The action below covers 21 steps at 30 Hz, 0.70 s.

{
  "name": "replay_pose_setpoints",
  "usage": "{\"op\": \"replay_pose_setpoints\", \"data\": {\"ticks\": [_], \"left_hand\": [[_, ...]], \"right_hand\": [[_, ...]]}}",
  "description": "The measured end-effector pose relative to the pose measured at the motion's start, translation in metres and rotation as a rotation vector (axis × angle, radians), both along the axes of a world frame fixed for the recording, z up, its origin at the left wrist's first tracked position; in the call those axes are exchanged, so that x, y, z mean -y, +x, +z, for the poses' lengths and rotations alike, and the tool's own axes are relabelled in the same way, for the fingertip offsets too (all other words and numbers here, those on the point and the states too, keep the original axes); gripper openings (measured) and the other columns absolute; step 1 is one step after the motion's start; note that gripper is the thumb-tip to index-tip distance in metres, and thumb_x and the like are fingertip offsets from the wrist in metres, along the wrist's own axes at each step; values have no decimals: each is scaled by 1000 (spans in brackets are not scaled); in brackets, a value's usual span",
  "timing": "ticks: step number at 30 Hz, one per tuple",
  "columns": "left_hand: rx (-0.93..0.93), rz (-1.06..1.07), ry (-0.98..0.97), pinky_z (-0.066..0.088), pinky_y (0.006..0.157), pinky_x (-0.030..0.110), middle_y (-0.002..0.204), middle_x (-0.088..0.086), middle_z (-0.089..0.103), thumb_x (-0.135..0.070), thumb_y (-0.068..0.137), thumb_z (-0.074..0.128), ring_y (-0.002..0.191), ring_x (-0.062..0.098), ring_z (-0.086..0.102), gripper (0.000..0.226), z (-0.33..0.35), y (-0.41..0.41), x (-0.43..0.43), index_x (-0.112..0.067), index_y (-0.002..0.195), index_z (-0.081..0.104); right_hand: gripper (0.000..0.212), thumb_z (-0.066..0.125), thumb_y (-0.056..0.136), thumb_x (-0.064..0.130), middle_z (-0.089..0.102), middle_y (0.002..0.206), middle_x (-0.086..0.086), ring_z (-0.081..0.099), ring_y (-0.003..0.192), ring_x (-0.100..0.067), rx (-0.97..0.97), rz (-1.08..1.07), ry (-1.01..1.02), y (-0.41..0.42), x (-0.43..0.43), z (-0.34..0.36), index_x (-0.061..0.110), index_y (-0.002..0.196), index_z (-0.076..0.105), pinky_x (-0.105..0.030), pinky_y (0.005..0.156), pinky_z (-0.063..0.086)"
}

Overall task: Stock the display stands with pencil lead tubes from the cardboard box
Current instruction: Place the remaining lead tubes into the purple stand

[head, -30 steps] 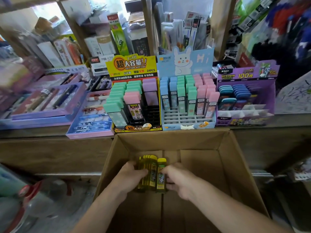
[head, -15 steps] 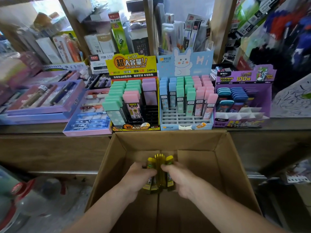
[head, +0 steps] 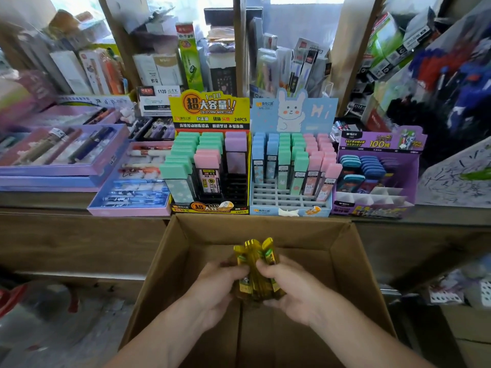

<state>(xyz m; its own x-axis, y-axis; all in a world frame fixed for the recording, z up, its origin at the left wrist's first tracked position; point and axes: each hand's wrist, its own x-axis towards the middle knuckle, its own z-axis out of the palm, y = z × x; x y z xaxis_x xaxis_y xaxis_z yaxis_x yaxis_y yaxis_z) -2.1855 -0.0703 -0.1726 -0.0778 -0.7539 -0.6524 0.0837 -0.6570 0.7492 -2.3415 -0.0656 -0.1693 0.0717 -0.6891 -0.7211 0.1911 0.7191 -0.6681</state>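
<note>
Several yellow pencil lead tubes [head: 256, 266] stood bunched upright over the open cardboard box [head: 353, 261]. They were squeezed between the left hand [head: 215, 285] and the right hand [head: 292, 290], each grip curled round the bundle's lower half. The tubes looked light, stiff and slick-sided, likely to fan apart or slide, so pressing low from both sides seemed sound. Fingers hid their bases and exact count, and the labels were too blurred to read. Free slots showed in the blue rabbit display stand [head: 281, 197] on the surface [head: 446, 212].

Yellow translucent lead tubes [head: 255, 264], bundled upright, sit clasped between left hand [head: 216, 286] and right hand [head: 291, 284] over the open cardboard box [head: 348, 261]; partly filled display stands [head: 292, 114] line the surface's [head: 66, 200] near edge
</note>
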Motion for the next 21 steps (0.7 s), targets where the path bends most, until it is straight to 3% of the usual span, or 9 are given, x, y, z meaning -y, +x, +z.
{"op": "replay_pose_setpoints", "data": {"ticks": [4, 10, 12, 16, 19, 21], "left_hand": [[-156, -30, -9, 59, 86, 46, 107, 20, 78, -8, 97, 61, 101, 31, 76, 23, 14, -16, -3, -1, 117, 71], [-343, -13, -5, 56, 100, 51, 113, 13, 78, -22, 96, 67, 105, 30, 75, 26, 40, -40, -12, -16, 121, 72], [-434, -6, 24, 53, 104, 52, 118, 14, 76, -25, 92, 71, 110, 31, 74, 29, 46, -46, -13, -20, 121, 73], [-561, -22, 57, 57, 97, 51, 120, 17, 75, -25, 86, 76, 111, 34, 73, 31, 56, -53, -13, -20, 117, 76], [-556, -13, 42, 53, 103, 54, 117, 20, 75, -22, 78, 81, 110, 36, 73, 44, 58, -57, -12, -13, 121, 73], [-540, 7, 24, 55, 99, 53, 114, 21, 76, -20, 76, 81, 107, 37, 74, 46, 58, -58, -12, -11, 121, 72]], "right_hand": [[23, 67, 99, 21, 80, 102, 5, 73, 105, -18, 16, 3, -87, -15, -7, 18, 29, 120, 69, -35, 73, 56], [29, 67, 97, 21, 77, 116, 4, 69, 116, -20, 13, 13, -199, -34, -17, 43, 29, 124, 70, -47, 105, 52], [24, 67, 97, 25, 77, 116, 8, 69, 115, -14, -47, 52, -294, -39, -19, 50, 34, 119, 73, -46, 107, 50], [26, 69, 93, 44, 76, 119, 8, 69, 115, -11, -233, 134, -497, -47, -22, 57, 40, 118, 73, -48, 107, 49], [34, 68, 90, 48, 76, 120, 5, 70, 115, -13, -268, 212, -569, -50, -24, 59, 39, 122, 71, -49, 106, 51], [36, 66, 90, 50, 75, 121, 3, 69, 117, -16, -257, 218, -574, -52, -23, 56, 39, 124, 71, -51, 107, 50]]}}
